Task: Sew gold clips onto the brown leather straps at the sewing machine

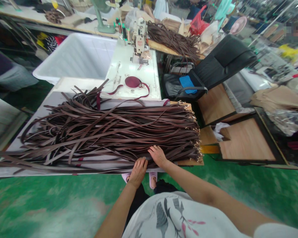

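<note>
Rn resting L hand (139,168) and R hand (158,155) on the near side of the brown straps (109,125), w/ fingers bent and a bit apart. Hiding the fingertips' undersides, so can't tell if gripping any strap or just pressing. Losing some strap ends past the L edge of view; seeing pink shoes (152,179) only partly, under the near edge. Getting mostly blur in the bkgd at top R. Finding the straps lying lengthwise on a worktable (72,85), over a pale cover (114,104), tangling at L and bunching w/ gold-colored metal fittings (196,145) at R. Seeing, farther off, a sewing machine (140,41), a round maroon pc (132,81) nearby, a white bin (73,56) at L, and a black chair (225,54) w/ a blue pad (188,83) at R. Standing on green floor (64,198).
</note>
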`<state>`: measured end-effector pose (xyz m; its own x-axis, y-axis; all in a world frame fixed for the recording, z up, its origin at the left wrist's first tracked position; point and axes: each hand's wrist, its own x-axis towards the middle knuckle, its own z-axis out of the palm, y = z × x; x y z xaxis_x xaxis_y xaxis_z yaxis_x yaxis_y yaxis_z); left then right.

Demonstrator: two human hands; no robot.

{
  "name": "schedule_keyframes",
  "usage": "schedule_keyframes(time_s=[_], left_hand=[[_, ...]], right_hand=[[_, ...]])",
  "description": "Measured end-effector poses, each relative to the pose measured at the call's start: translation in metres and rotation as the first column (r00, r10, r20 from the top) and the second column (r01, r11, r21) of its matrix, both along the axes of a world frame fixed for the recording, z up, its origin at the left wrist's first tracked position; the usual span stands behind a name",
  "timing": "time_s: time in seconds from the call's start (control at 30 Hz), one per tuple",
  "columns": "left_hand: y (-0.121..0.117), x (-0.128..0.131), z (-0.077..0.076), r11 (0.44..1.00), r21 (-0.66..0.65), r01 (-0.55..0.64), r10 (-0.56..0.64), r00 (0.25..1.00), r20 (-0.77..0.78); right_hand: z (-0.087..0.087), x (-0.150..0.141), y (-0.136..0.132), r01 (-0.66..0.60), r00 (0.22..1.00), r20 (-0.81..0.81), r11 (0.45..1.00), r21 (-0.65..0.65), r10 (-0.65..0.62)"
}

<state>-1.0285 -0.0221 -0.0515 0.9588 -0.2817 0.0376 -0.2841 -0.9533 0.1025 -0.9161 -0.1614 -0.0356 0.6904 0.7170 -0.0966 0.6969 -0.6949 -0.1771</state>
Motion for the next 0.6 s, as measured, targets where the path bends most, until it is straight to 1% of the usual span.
schedule_keyframes(time_s=[0.1,0.2,0.3,0.47,0.6], left_hand=[[-0.001,0.001,0.001,0.999,-0.013,-0.038,0.038,0.999,0.017],[-0.001,0.003,0.002,0.999,-0.014,-0.049,0.05,0.998,0.023],[-0.001,0.005,0.001,0.999,-0.008,-0.036,0.037,0.999,0.021],[-0.001,0.005,0.001,1.0,-0.003,0.022,-0.022,1.0,0.012],[0.0,0.006,0.003,1.0,0.002,0.029,-0.029,0.999,0.016]], right_hand=[[0.001,0.0,0.002,0.014,1.0,0.014,1.0,0.004,-0.014],[0.002,0.0,0.005,0.028,1.0,0.011,1.0,0.007,-0.028],[0.003,0.0,0.003,-0.028,0.999,-0.018,0.999,0.021,0.029],[0.007,-0.004,-0.006,-0.131,0.989,-0.072,0.991,0.038,0.133],[0.014,-0.007,-0.01,-0.128,0.989,-0.067,0.991,0.031,0.13]])
